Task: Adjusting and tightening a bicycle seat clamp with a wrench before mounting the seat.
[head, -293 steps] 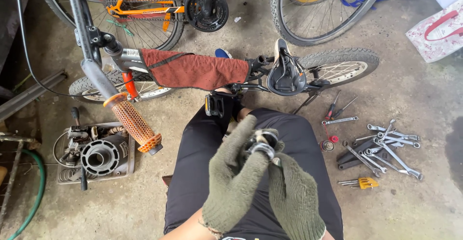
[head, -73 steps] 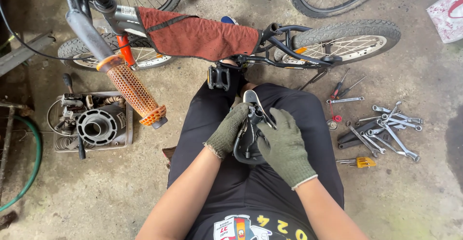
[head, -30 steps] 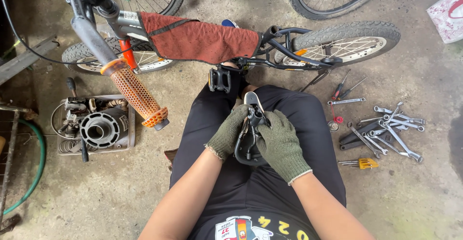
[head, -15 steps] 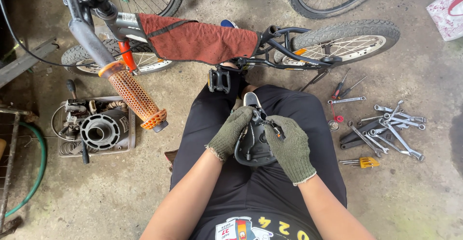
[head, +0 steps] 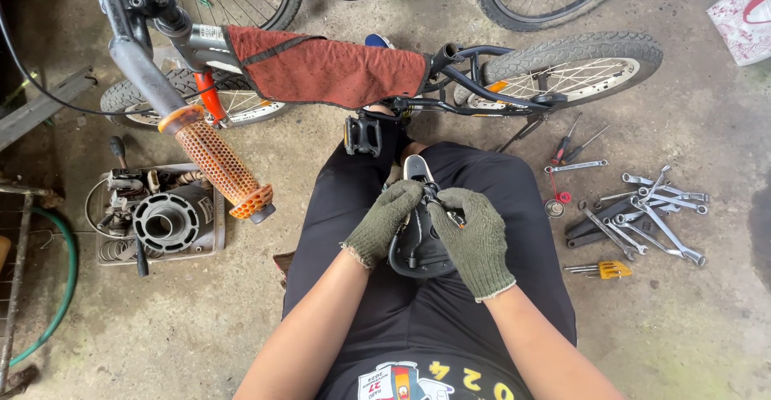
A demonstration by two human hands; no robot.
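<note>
Concrete floor, bicycle saddle on lap, left hand and right hand clamped on it

Stained concrete floor, daylight, no furn.

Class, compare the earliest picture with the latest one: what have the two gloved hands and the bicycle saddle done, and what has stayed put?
The left hand and right hand have come down from a raised position and now hold the black saddle on the lap, underside up, both working at its rails. It is no longer on the bike. The small bicycle, its red cloth and the wrenches on the floor lie as before.
</note>
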